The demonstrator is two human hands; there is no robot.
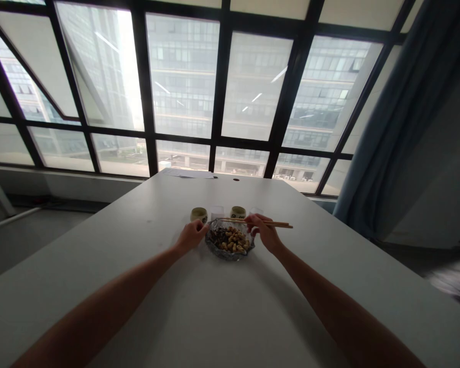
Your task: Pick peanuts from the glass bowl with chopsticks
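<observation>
A clear glass bowl [230, 255] stands on the white table. It holds light brown peanuts [235, 241] on the right and small dark pieces [216, 236], perhaps seeds, on the left. My left hand [191, 236] is closed at the bowl's left rim, its fingertips seeming to pinch the edge. Above the right rim, my right hand [265, 233] grips a pair of wooden chopsticks [279, 224]. Their tips point left across the far side of the bowl; whether anything is between them is too small to tell.
Behind the bowl stand two yellow-green cups, one on the left [199, 214] and one on the right [238, 211], with a clear cup [217, 212] between them and another clear cup [256, 210] beyond. Papers [187, 174] lie at the table's [214, 317] far edge, near the windows.
</observation>
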